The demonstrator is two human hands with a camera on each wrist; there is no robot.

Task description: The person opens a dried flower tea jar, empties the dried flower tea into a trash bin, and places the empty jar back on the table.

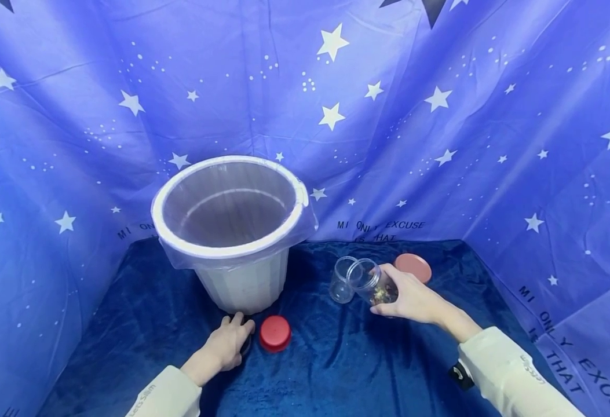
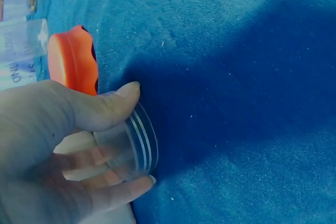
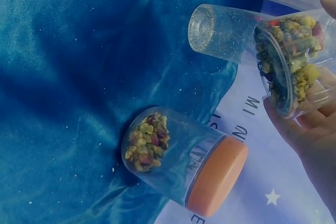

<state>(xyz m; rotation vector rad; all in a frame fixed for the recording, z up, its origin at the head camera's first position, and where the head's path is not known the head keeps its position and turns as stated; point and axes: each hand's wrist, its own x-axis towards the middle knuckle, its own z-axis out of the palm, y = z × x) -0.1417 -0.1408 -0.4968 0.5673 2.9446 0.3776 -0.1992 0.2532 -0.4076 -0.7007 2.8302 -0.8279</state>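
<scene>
The right hand point(image 1: 414, 301) grips an open clear plastic jar of dried yellow and red bits point(image 1: 375, 284), tilted with its mouth toward an empty clear plastic jar point(image 1: 341, 281) that stands just beside it on the dark blue velvet cloth point(image 1: 336, 359); the contents appear still inside, so the pouring looks barely begun. The left hand point(image 1: 229, 341) curls thumb and fingers around a small empty clear jar point(image 2: 131, 148) lying near the foot of the white plastic bin lined with a clear bag point(image 1: 232, 231), beside a red screw lid point(image 1: 275, 333). A third filled jar with an orange lid point(image 3: 184, 161) remains closed, apparently untouched.
</scene>
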